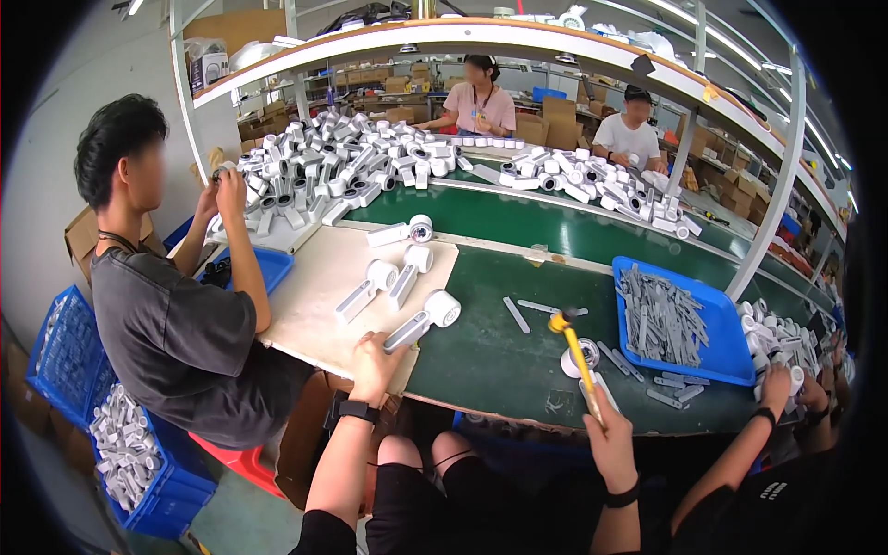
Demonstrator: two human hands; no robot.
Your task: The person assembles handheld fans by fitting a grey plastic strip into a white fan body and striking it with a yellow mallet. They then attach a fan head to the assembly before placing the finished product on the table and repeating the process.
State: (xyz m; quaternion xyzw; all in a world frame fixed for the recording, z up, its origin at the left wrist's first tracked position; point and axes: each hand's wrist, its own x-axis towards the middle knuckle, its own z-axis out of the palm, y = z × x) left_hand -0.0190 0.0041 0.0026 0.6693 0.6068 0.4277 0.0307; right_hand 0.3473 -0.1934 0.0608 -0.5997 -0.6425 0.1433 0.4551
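My left hand (373,366) is closed round the grey-faced handle of a white handheld fan (442,309), its round head pointing away to the right. In my closed right hand (610,446) is a hammer (585,363) with a yellow handle, its head raised and slightly blurred. Beneath the hammer, another white fan (567,364) lies on the green bench, partly hidden by the hammer and my hand. Three more fans, one of them a fan with its round end open (421,228), rest on the beige sheet beyond my left hand.
A blue tray (731,363) of grey strips stands at the right, with loose strips (516,315) nearby. Large heaps of white fans (314,166) lie beyond. A co-worker (166,250) sits at the left; another's hands (777,384) work at the right. An overhead shelf (462,35) spans the bench.
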